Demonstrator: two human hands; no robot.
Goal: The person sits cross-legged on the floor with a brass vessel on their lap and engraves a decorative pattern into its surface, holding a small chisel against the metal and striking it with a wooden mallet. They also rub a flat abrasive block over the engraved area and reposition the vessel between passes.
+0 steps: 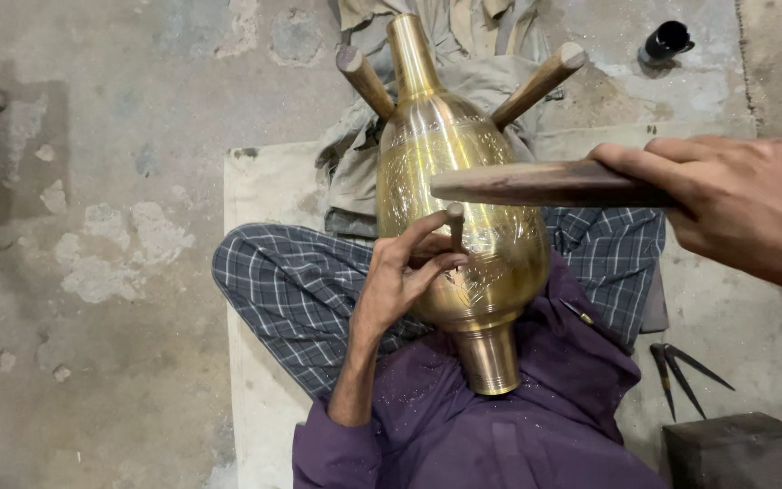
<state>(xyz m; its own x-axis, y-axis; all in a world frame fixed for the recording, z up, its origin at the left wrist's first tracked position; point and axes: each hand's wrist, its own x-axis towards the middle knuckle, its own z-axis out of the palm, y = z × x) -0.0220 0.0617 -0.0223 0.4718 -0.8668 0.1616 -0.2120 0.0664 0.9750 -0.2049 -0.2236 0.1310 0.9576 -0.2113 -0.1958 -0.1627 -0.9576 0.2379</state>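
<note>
The left hand [400, 272] is pinching a small punch [455, 226] in closed fingers, pressing its tip against the engraved brass vase [463, 190], which is lying across the person's lap, neck resting between two wooden pegs [540, 83]. The right hand [744, 204] is gripping a wooden mallet [545, 184], fingers wrapped tight, hovering just above the punch.

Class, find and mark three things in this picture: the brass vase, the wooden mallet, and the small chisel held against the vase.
brass vase [427, 149], head view, on its engraved upper body.
wooden mallet [536, 184], head view, on the middle of its dark wooden length.
small chisel [455, 217], head view, on its upper end above the fingers.
</note>
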